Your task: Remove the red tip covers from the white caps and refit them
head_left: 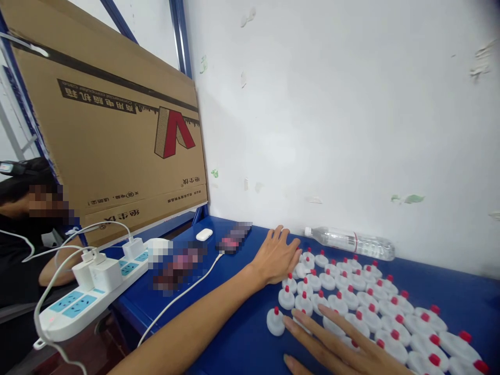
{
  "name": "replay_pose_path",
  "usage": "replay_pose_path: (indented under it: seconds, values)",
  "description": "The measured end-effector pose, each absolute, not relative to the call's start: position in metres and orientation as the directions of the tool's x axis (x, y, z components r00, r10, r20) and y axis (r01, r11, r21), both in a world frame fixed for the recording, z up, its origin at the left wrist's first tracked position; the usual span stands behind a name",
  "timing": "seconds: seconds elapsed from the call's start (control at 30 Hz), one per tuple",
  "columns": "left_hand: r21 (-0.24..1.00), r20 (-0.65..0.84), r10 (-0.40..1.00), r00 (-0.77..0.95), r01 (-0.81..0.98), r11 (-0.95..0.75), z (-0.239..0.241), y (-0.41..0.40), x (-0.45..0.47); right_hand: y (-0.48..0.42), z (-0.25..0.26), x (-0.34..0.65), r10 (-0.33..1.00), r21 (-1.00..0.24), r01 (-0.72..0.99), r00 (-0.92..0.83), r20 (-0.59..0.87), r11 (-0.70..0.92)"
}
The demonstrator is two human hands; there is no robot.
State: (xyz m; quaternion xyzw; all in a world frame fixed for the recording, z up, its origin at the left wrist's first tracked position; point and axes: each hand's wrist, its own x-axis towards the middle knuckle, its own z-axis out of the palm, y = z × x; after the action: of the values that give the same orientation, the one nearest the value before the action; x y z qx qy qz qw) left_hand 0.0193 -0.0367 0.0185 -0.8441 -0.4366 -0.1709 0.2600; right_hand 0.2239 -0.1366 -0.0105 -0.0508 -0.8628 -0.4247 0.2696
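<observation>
Many small, round, whitish bottles with red caps point(367, 298) stand grouped on the blue tabletop point(250, 317). My left hand point(276, 256) lies palm down at the far left corner of the group, its fingers spread toward the wall and its edge against the nearest bottles. Over the near left part of the group, my right hand point(339, 346) is stretched out with fingers apart, hiding some bottles beneath it. One bottle point(275, 323) sits at the left end, just beside the right fingertips. Neither hand grips anything.
A clear plastic bottle point(351, 242) lies along the wall behind the group. On the left are a power strip point(58, 320) with plugged chargers, a white cable point(187, 297), a blurred phone point(234, 237) and a small white case point(204, 235). A cardboard panel point(117, 130) separates another person point(23, 250).
</observation>
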Motion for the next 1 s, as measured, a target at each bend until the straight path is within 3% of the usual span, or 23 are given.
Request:
replay_pose_path:
  seconds: [0.27, 0.43, 0.63, 0.8, 0.9, 1.0]
  values:
    - [-0.278, 0.522, 0.655, 0.546, 0.835, -0.475, 0.017, -0.035, 0.019, -0.115, -0.006, 0.246, -0.042, 0.626, 0.409, -0.815, 0.578, 0.664]
    - [-0.271, 0.519, 0.659, 0.544, 0.836, -0.477, 0.018, -0.036, 0.02, -0.111, -0.003, 0.25, -0.046, 0.636, 0.384, -0.833, 0.551, 0.669]
    - [-0.198, 0.54, 0.658, 0.525, 0.839, -0.507, 0.023, -0.035, 0.016, -0.134, 0.039, 0.265, -0.012, 0.65, 0.365, -0.867, 0.499, 0.666]
    - [-0.111, 0.543, 0.663, 0.515, 0.827, -0.551, 0.025, -0.033, 0.014, -0.107, 0.062, 0.354, 0.154, 0.535, 0.563, -0.766, 0.624, 0.63]
    - [-0.066, 0.534, 0.667, 0.52, 0.812, -0.58, 0.024, -0.033, 0.015, -0.082, 0.051, 0.41, 0.273, 0.408, 0.722, -0.625, 0.732, 0.558]
    - [-0.01, 0.529, 0.675, 0.514, 0.8, -0.601, 0.021, -0.032, 0.016, -0.066, 0.032, 0.438, 0.358, 0.386, 0.794, -0.571, 0.739, 0.47]
